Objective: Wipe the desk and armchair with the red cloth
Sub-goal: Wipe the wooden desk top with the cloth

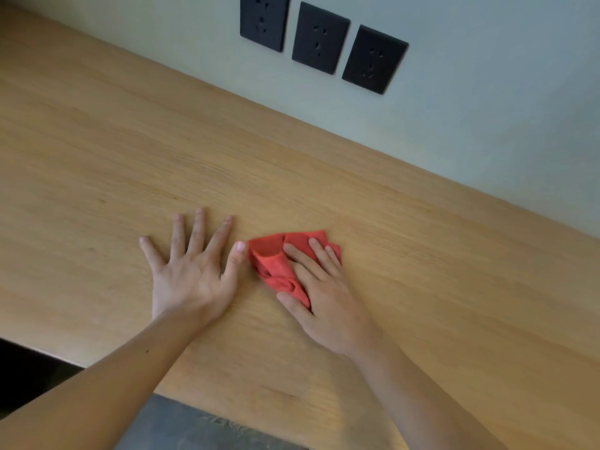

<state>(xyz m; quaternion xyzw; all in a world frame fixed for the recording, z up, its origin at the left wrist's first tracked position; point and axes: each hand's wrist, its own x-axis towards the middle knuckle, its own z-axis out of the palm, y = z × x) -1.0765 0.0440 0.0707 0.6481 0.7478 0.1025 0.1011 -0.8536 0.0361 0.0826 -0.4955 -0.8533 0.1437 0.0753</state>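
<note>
Right hand [319,289] flat, fingers straight, pressing bunched red cloth [276,264] onto wooden desk [130,151]. Left hand [191,267] splayed flat just left of cloth, thumb touching it. Risk: bunched folds ride up, wipe leaves streaks. Armchair unseen.

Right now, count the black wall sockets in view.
3, in a row on the wall above the desk: left socket, cut by the top edge, middle socket, right socket. More may lie off-frame.

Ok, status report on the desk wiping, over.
Left hand flat on desk. Right hand pressing red cloth onto desk. Three sockets on wall behind.
</note>
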